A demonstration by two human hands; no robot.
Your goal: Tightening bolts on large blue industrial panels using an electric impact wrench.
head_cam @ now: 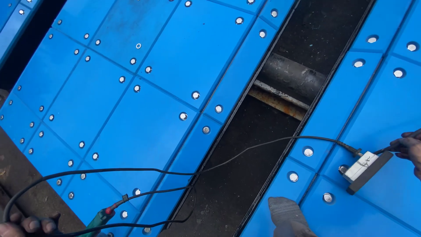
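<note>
Looking down on blue panels studded with round bolt heads, split by a dark open gap with a rusty pipe crossing it at the far end.

Right hand entering at the right edge, fingers curled and pinching the stub end of a small white-and-dark box lying flat on the near-right panel, just beside a bolt head. Thin black cable leaving the box's far-left end, sagging across the gap to the near left.

Left hand showing only fingertips at the near-left corner, closing on the looped cable; grip otherwise hidden, so fully closed or not cannot be told. Green-handled probe with a red collar lying just right of that hand, touching the panel.

Grey shoe tip resting on the near panel edge by the gap.

Judging the box light, rigid, likely fragile at the cable joint; gripping best on the body's long sides, not the lead. Cable limp, prone to snagging on the gap's edges.
</note>
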